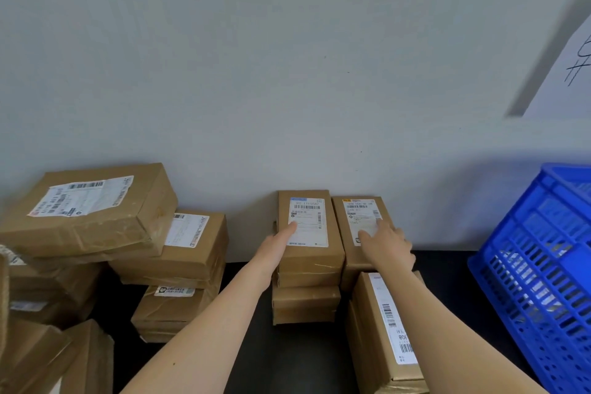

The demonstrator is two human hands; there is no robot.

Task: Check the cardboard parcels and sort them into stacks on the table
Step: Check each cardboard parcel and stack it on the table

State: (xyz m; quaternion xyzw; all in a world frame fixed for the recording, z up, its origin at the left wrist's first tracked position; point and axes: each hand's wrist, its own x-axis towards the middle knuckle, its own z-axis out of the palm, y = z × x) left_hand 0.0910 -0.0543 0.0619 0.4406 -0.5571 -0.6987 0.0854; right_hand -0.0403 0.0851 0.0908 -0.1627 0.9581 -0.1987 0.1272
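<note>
On the table [313, 358], fingers [289, 230] (both hands [388, 249]) lie atop parcels [315, 257]

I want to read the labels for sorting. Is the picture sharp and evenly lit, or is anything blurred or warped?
Head view: soft, even light, no glare; the labels under the left hand and right hand show barcodes, fine print too soft to read; crate blurred and stretched at the edge.

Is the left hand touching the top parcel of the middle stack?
Touching. In the head view the left hand lays straight fingers on the top parcel, on its label.
</note>
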